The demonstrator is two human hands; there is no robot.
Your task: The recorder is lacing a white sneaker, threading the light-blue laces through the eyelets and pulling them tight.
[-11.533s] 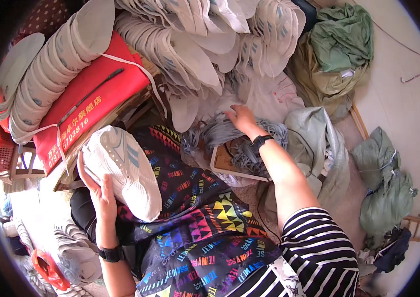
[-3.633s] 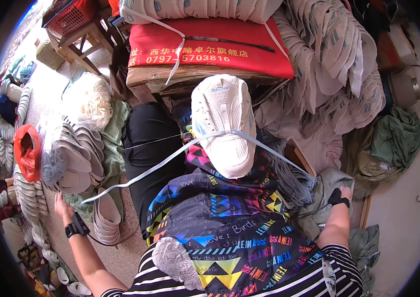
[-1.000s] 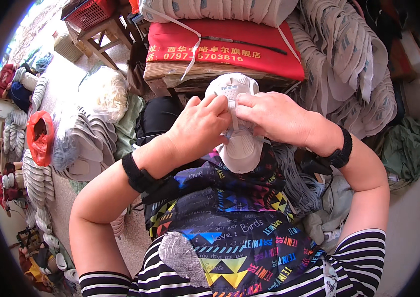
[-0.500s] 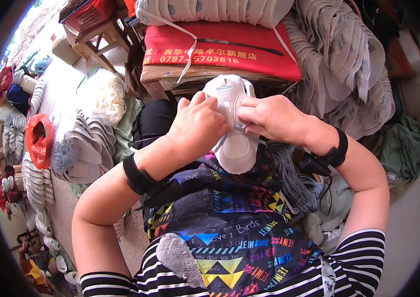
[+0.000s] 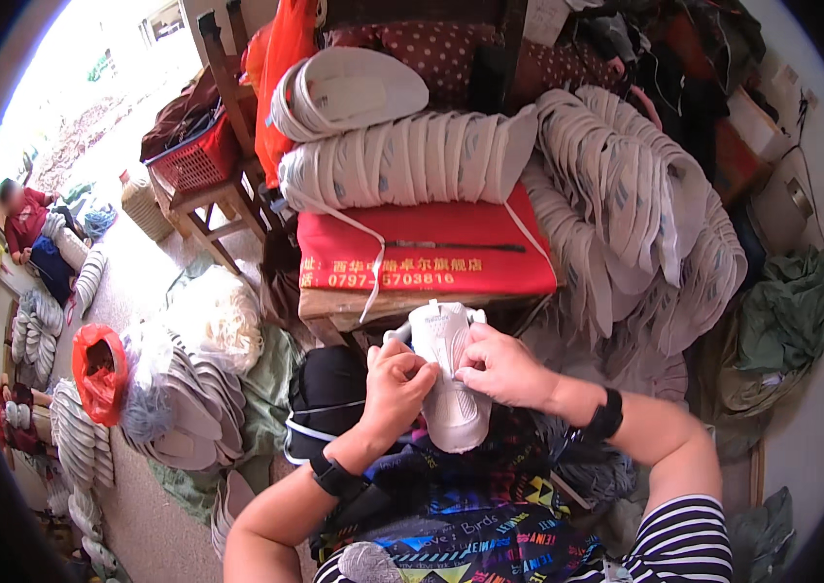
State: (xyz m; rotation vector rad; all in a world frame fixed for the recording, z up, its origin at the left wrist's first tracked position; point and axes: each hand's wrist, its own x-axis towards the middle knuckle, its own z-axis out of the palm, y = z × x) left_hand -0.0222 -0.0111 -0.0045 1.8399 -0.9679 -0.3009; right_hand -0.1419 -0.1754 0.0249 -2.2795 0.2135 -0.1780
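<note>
A white shoe upper (image 5: 456, 424) stands in front of me over my dark patterned apron (image 5: 461, 496), its tongue (image 5: 438, 325) pointing away and its rounded toe towards me. Thin lines run across its middle, perhaps laces. At its left edge my left hand (image 5: 396, 387) is closed in a pinch, thumb against forefinger; whatever lies between them is too small to make out. My right hand (image 5: 509, 369) presses bent fingers and thumb together at the upper's right edge, and the fingertips' contents are hidden. Both wrists wear black bands.
Ahead, a wooden stool bears a red cloth (image 5: 412, 267), a thin dark tool (image 5: 451, 246) and a row of white uppers (image 5: 402, 160). More uppers (image 5: 616, 194) hang at right. At left are bundled uppers (image 5: 193, 413), a red plastic bag (image 5: 99, 364) and a seated person (image 5: 28, 223).
The view has tilted up, so the upper and both hands sit lower in the picture. My left hand has shifted from over the upper's middle to its left edge.
</note>
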